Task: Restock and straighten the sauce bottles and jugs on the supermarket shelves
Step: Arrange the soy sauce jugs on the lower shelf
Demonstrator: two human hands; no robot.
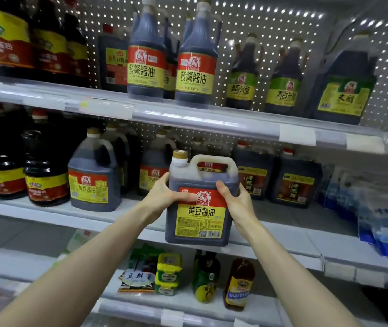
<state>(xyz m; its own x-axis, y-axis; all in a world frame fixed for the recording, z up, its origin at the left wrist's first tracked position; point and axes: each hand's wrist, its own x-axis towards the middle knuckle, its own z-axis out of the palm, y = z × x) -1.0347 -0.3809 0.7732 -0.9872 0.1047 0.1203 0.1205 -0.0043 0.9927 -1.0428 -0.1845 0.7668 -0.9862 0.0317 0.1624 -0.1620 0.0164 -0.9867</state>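
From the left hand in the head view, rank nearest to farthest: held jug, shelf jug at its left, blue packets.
1. Held jug: centre, gripped by the left hand itself.
2. Shelf jug: standing to the left.
3. Blue packets: far right.

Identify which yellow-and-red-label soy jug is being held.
The front jug, gripped at its sides by the left hand and right hand; the matching jug to its left stands untouched on the middle shelf.

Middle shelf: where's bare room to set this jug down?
Bare front strip of the middle shelf, between the left jug and the brown-label jugs, around the held jug; a rear jug stands further back there. The left end is crowded with dark bottles.
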